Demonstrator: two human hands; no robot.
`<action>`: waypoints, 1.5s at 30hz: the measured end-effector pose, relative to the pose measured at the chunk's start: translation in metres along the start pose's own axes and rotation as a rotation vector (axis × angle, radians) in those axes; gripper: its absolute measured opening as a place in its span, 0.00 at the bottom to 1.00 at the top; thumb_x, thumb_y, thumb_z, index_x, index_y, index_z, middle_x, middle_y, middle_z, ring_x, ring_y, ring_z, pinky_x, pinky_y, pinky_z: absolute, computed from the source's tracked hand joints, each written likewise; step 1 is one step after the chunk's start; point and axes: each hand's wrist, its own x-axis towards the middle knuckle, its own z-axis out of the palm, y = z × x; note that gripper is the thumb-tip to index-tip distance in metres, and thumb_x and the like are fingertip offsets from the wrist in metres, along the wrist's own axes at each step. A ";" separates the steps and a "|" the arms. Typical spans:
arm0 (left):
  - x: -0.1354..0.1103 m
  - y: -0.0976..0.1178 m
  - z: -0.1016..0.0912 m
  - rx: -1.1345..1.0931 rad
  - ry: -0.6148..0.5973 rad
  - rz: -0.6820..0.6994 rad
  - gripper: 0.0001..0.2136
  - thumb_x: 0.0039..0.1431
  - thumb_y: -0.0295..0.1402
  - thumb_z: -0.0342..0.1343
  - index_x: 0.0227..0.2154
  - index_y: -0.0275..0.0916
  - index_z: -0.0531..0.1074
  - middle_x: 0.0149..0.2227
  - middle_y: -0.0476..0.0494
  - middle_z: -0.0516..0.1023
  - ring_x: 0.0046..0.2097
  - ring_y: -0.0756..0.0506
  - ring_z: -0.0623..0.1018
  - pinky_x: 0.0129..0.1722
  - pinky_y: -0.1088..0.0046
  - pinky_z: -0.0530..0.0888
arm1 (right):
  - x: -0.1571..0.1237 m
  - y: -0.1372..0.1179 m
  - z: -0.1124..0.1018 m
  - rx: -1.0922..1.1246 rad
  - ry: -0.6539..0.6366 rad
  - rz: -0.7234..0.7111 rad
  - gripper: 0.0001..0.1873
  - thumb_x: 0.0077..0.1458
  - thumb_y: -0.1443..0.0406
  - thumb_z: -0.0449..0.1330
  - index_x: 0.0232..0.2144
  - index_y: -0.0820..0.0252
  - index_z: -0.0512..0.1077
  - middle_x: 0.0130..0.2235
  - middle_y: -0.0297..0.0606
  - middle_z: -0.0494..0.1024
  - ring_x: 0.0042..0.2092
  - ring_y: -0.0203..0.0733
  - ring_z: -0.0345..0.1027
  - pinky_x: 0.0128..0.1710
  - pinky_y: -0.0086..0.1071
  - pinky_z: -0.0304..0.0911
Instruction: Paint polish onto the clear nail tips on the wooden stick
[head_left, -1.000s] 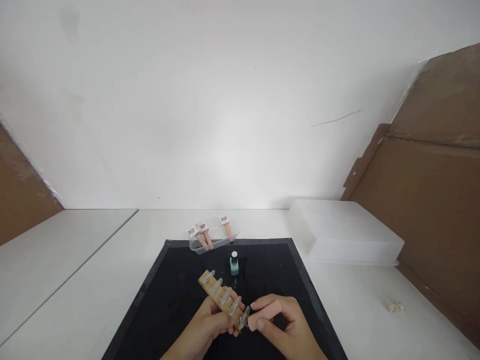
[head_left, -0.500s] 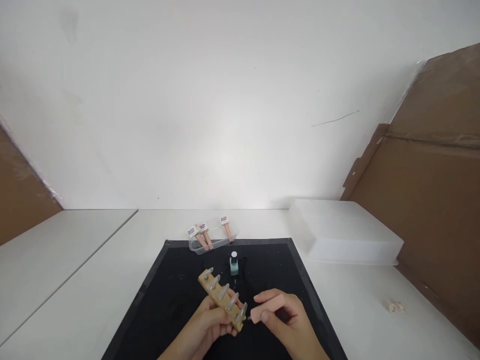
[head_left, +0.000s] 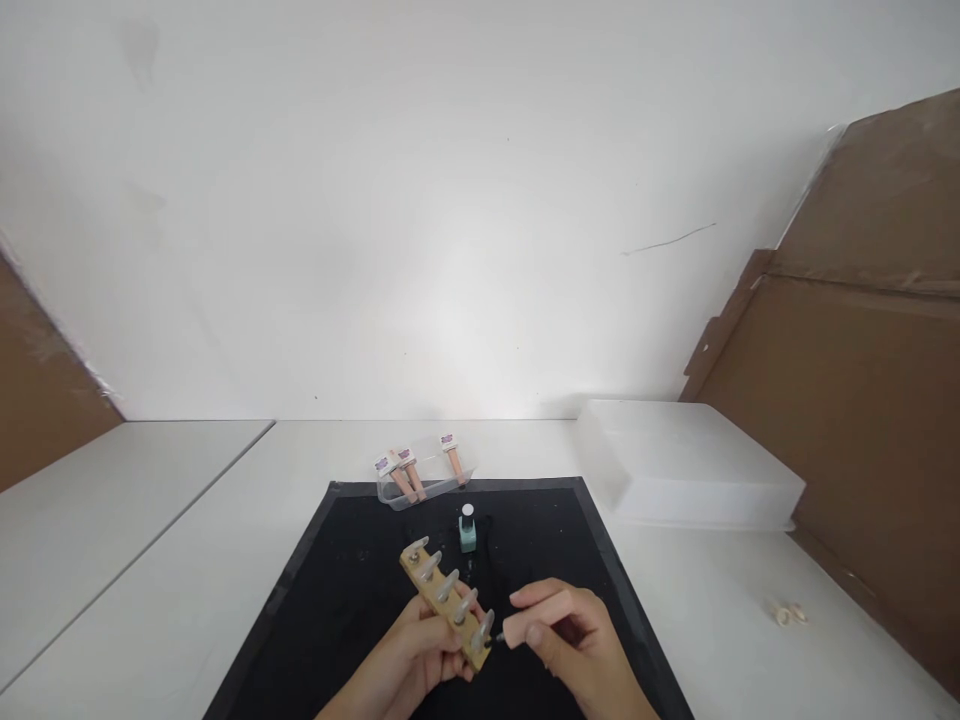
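Note:
My left hand (head_left: 424,650) is closed around a light wooden nail-tip stand (head_left: 437,601), which slants across the black mat (head_left: 352,590). Several clear false nails (head_left: 448,584) stick out along its length. In my right hand (head_left: 589,640) a pale pink applicator (head_left: 538,616) is pinched between thumb and fingers. Its thin dark tip points left, at the base of the nail nearest me; whether it touches I cannot tell. Beyond the stand a small teal nail polish bottle (head_left: 467,535) with a dark and white cap stands upright on the mat.
At the mat's far edge lies a clear plastic tray (head_left: 431,470) with several pink applicators bearing white labels. A white box-shaped block (head_left: 690,465) stands at the right rear. Small cream rings (head_left: 787,613) lie on the white table at right. Brown cardboard (head_left: 862,400) walls the right side.
The applicator's dark tip now shows more plainly beside the nearest false nail. The nail-tip stand has shifted slightly in my left hand. The bottle and tray have stayed put.

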 end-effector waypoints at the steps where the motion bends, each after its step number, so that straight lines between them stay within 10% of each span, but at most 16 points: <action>1: 0.000 0.001 0.001 0.000 -0.006 -0.003 0.12 0.39 0.21 0.55 0.31 0.37 0.69 0.30 0.48 0.73 0.28 0.50 0.71 0.31 0.71 0.66 | -0.001 0.001 0.001 -0.005 -0.014 -0.005 0.07 0.49 0.60 0.63 0.23 0.54 0.78 0.28 0.39 0.81 0.33 0.44 0.74 0.30 0.32 0.68; 13: 0.000 0.000 -0.003 -0.039 -0.003 -0.057 0.13 0.35 0.22 0.56 0.29 0.36 0.69 0.29 0.47 0.74 0.26 0.52 0.70 0.28 0.73 0.65 | 0.006 -0.001 -0.004 -0.109 0.154 0.069 0.13 0.50 0.57 0.62 0.21 0.58 0.77 0.32 0.41 0.79 0.21 0.35 0.66 0.17 0.28 0.61; 22: -0.001 0.003 0.002 -0.029 -0.033 -0.086 0.13 0.33 0.23 0.57 0.28 0.36 0.70 0.25 0.50 0.73 0.24 0.53 0.69 0.27 0.74 0.65 | -0.002 0.002 0.005 0.010 0.012 -0.037 0.11 0.49 0.57 0.62 0.23 0.55 0.78 0.28 0.40 0.80 0.27 0.40 0.72 0.27 0.31 0.66; 45: -0.003 0.003 0.002 -0.003 -0.066 -0.091 0.13 0.33 0.22 0.55 0.28 0.37 0.69 0.26 0.50 0.73 0.25 0.51 0.71 0.27 0.74 0.65 | 0.005 0.002 -0.005 -0.013 0.111 0.112 0.13 0.52 0.58 0.60 0.21 0.58 0.74 0.32 0.39 0.77 0.18 0.29 0.60 0.15 0.25 0.54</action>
